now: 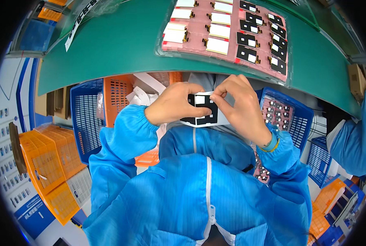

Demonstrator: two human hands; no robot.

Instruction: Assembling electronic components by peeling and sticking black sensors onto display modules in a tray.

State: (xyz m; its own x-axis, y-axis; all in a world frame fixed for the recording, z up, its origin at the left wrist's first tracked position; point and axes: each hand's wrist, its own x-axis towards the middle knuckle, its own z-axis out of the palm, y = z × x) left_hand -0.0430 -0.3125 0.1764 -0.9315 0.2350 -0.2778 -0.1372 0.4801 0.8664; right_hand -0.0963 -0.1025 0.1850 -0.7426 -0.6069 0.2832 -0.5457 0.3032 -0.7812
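Observation:
My left hand (175, 103) holds a white backing sheet with black die-cut stickers (209, 119), its thumb lying across the front. My right hand (241, 104) pinches with thumb and forefinger at the sheet's upper right edge; whether a sticker is lifted there is too small to tell. The sheet is held over my lap, just below the table edge. Beyond it, a pink tray (199, 30) carries rows of small white panels (218, 46) with gold connectors on its left side. Panels with black stickers (246, 54) fill its right side.
The tray lies on a green table (121, 41), where a strip of black stickers (77, 26) sits at far left. Below the edge are a blue basket (85, 123), an orange crate (118, 92) with white paper strips, and a right-hand blue basket (304, 123) holding another filled tray. A blue sleeve (353, 143) shows far right.

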